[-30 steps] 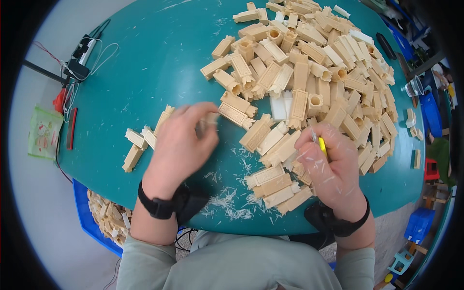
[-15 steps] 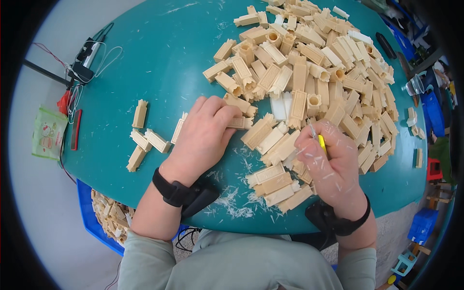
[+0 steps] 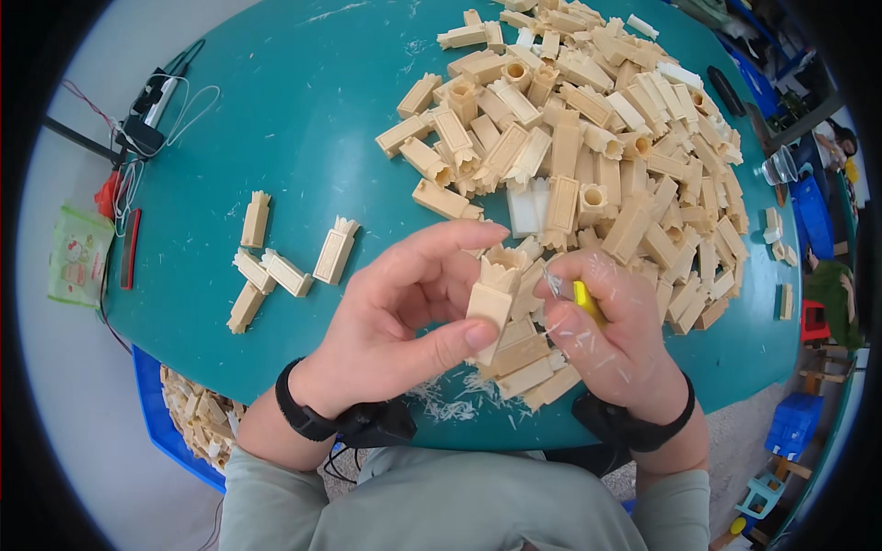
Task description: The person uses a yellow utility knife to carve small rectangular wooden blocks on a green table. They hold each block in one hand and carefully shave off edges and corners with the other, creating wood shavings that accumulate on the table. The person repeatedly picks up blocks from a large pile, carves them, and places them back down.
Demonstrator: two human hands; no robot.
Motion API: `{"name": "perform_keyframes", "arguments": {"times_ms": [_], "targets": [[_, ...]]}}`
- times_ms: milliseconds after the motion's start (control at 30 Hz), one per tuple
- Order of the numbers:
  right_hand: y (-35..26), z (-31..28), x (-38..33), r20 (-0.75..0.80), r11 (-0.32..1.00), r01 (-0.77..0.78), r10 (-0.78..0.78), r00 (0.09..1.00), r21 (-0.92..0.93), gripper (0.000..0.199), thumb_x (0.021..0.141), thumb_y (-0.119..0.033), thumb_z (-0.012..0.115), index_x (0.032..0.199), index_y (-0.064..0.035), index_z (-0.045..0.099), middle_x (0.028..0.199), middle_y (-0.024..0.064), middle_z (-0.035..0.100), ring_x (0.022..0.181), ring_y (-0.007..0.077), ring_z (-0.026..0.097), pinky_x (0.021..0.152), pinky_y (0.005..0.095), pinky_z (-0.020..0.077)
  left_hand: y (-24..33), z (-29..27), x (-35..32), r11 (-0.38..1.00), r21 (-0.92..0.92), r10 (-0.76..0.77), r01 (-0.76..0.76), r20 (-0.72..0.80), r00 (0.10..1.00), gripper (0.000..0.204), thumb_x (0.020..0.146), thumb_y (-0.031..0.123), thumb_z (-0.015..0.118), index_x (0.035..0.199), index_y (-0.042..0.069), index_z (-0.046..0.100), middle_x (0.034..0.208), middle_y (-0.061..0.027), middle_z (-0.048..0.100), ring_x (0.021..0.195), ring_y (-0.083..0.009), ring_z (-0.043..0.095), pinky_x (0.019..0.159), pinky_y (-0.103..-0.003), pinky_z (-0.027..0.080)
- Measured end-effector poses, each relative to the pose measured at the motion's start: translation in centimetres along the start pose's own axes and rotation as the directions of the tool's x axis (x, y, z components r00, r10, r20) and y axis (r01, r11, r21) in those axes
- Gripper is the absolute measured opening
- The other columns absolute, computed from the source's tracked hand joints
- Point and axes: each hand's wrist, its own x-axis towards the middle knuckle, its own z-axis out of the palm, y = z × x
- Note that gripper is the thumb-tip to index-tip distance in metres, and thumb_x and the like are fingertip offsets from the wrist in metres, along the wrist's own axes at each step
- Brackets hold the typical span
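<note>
Between thumb and fingers, my left hand [image 3: 404, 308] holds a beige rectangular plastic piece [image 3: 493, 298] with a jagged, hollow end tilted upward. My right hand [image 3: 611, 326], dotted with pale shavings, is closed around a yellow-handled craft knife [image 3: 586, 301]. Its blade points toward the held piece, a small gap apart, and white shavings cling near it. Just beyond both hands rises a large pile of similar beige pieces [image 3: 570, 147], with a few white ones among them. Several more lie close below the hands, partly hidden by them.
Left of my hands, several separate pieces [image 3: 335, 250] lie on the green table [image 3: 303, 119]. Shavings [image 3: 455, 404] litter its near edge. A blue bin [image 3: 170, 436] of pieces stands below at the left. A power strip [image 3: 165, 106] and red-black bar [image 3: 131, 248] are at the left edge.
My left hand has lifted a piece from the table beside the pile and brought it right, next to the knife. My right hand has shifted slightly left and nearer.
</note>
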Motion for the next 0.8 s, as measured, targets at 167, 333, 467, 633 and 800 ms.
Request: {"name": "perform_keyframes", "arguments": {"times_ms": [167,333,467,633,800], "targets": [[0.4,0.1,0.0,-0.008,0.995,0.077,-0.078,0.997,-0.061,0.032,0.076,-0.027,0.068,0.088,-0.0006,0.055,0.067,0.0100,0.053,0.056,0.0199,0.050,0.052,0.0278,0.0400,0.0,0.1,-0.2,0.999,-0.044,-0.001,0.002,0.031,1.000,0.052,0.078,-0.002,0.063,0.124,0.004,0.041,0.096,-0.0021,0.051,0.080,-0.0069,0.050,0.074,-0.023,0.044],[0.2,0.9,-0.2,-0.030,0.997,-0.032,0.035,0.999,0.074,0.033,0.074,-0.026,0.071,0.089,-0.0006,0.056,0.068,0.0071,0.055,0.058,0.0132,0.052,0.053,0.0252,0.0407,-1.0,-0.2,-0.3,0.995,-0.065,0.081,-0.082,-0.007,0.997,0.045,0.076,0.003,0.066,0.113,0.007,0.041,0.110,-0.0129,0.051,0.095,-0.0179,0.055,0.082,-0.030,0.045],[-0.9,1.1,-0.2,0.051,0.983,-0.136,0.131,0.990,0.122,0.029,0.074,-0.022,0.071,0.089,-0.0013,0.056,0.068,0.0050,0.055,0.060,0.0094,0.052,0.054,0.0241,0.0412,-1.0,0.4,-0.1,0.989,-0.098,0.104,-0.106,-0.028,0.994,0.045,0.075,0.008,0.068,0.109,0.009,0.039,0.115,-0.0189,0.050,0.100,-0.0224,0.055,0.086,-0.032,0.045],[-0.5,0.8,-0.4,-0.095,0.999,0.033,-0.036,0.995,-0.027,0.030,0.068,-0.016,0.075,0.087,-0.0039,0.055,0.072,0.0061,0.056,0.062,0.0150,0.054,0.054,0.0254,0.0421,-1.0,0.3,0.0,0.973,0.047,0.231,-0.228,-0.075,0.970,0.041,0.074,0.000,0.066,0.109,0.003,0.044,0.116,-0.0179,0.050,0.098,-0.0155,0.054,0.080,-0.027,0.047],[0.3,1.1,0.0,-0.138,0.915,0.260,-0.314,0.939,-0.309,0.036,0.062,-0.015,0.078,0.087,-0.0053,0.054,0.077,0.0078,0.056,0.066,0.0217,0.056,0.055,0.0278,0.0433,-1.0,0.4,-0.4,0.962,0.088,0.270,-0.260,-0.140,0.953,0.032,0.074,-0.007,0.064,0.103,-0.002,0.051,0.111,-0.0187,0.053,0.089,-0.0126,0.057,0.074,-0.024,0.049]]}}
